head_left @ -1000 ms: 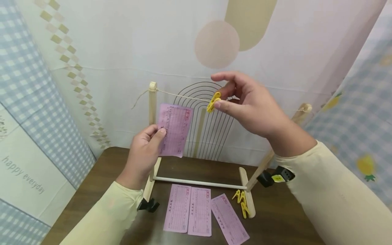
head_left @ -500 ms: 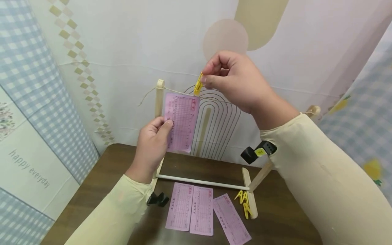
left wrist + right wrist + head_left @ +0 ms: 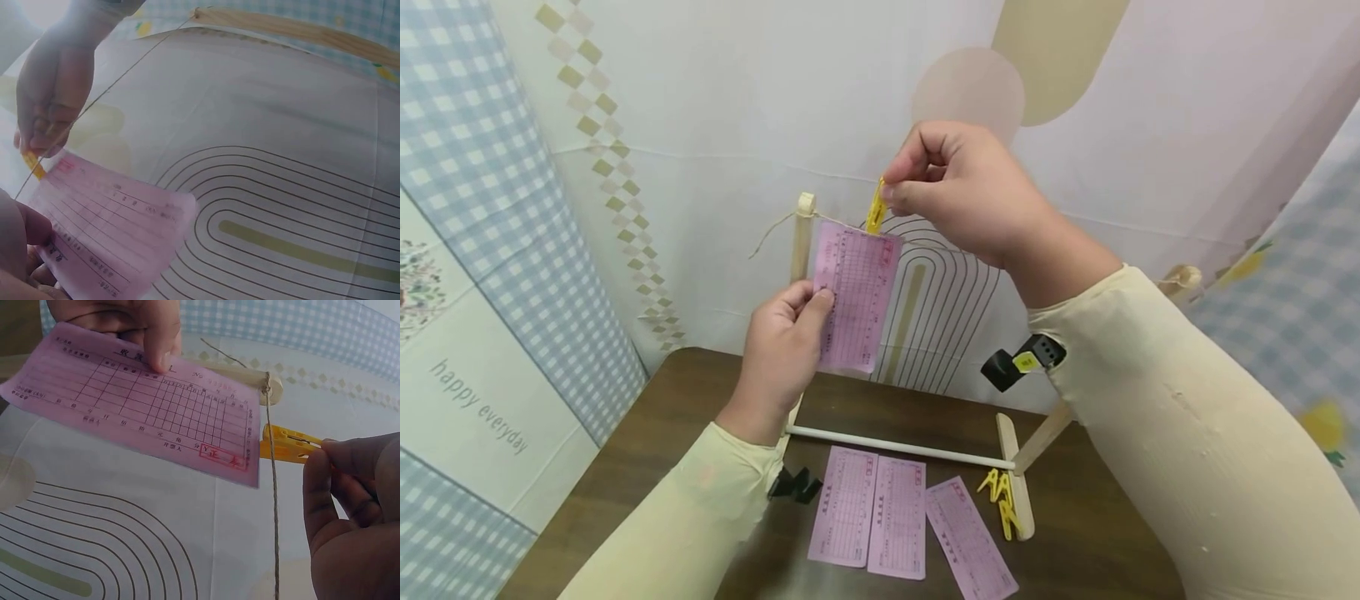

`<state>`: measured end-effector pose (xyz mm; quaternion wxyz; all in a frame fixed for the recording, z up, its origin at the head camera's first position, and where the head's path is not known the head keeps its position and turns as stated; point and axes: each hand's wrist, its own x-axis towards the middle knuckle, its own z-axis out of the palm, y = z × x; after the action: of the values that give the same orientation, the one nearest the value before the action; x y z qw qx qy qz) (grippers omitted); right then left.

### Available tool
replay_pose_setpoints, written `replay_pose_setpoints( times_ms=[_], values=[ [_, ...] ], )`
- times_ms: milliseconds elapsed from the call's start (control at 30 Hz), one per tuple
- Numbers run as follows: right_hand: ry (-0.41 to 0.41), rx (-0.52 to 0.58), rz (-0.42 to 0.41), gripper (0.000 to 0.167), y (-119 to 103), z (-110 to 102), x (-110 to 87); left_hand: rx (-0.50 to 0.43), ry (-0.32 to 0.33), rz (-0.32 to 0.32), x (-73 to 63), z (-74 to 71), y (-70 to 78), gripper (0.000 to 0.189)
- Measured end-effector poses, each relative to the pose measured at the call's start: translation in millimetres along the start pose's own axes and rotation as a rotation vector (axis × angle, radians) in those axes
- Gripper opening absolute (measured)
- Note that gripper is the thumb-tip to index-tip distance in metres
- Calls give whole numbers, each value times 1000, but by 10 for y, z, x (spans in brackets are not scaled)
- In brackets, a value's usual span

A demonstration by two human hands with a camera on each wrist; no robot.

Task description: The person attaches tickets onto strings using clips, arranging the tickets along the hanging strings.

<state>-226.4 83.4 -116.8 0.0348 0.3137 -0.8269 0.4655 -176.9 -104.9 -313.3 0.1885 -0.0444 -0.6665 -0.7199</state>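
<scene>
My left hand [image 3: 786,354] pinches the left edge of a pink printed receipt slip [image 3: 861,304] between thumb and fingers. The slip hangs upright, its top edge near a thin string [image 3: 275,531] stretched between two wooden posts. Above it, my right hand [image 3: 962,187] pinches a yellow clothespin [image 3: 877,208] by its handle ends. In the head view the clothespin's tip meets the slip's top edge. The right wrist view shows the clothespin [image 3: 290,445] across the string beside the slip's edge; whether it grips the paper I cannot tell.
Three more pink slips [image 3: 842,507] lie on the dark wooden table [image 3: 662,433]. Several yellow clothespins [image 3: 1006,504] lie by the right foot of the wooden stand [image 3: 1048,437]. A white rod [image 3: 895,447] joins the stand's feet. A patterned cloth hangs behind.
Both hands have come together at the string: the slip rose to it, and the clothespin moved left and then down to the slip's top edge. The slips on the table stayed put.
</scene>
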Motion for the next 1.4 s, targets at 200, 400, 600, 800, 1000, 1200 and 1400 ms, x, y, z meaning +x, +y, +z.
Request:
replay_pose_setpoints(
  times_ms=[200, 400, 600, 800, 1000, 1200, 1400],
  values=[
    [27, 1, -41, 10, -28, -14, -6, 35, 1, 9, -9, 22, -5, 28],
    [32, -13, -56, 10, -47, -12, -19, 59, 4, 35, -14, 5, 18, 30],
    [14, -7, -55, 10, -20, 36, 6, 41, -5, 39, -1, 1, 25, 30],
    [-19, -20, -38, 10, 29, 88, 13, 37, -10, 34, -5, -6, 12, 28],
    [-43, -10, -25, 10, 63, 122, 11, 22, -5, 36, 2, -18, -2, 29],
    [-59, -14, -11, 9, 72, 146, 14, -12, -16, 49, 12, -22, -4, 28],
    [-74, -37, 5, 8, 56, 153, 12, -1, -17, 61, 22, -40, -29, 28]
  ],
)
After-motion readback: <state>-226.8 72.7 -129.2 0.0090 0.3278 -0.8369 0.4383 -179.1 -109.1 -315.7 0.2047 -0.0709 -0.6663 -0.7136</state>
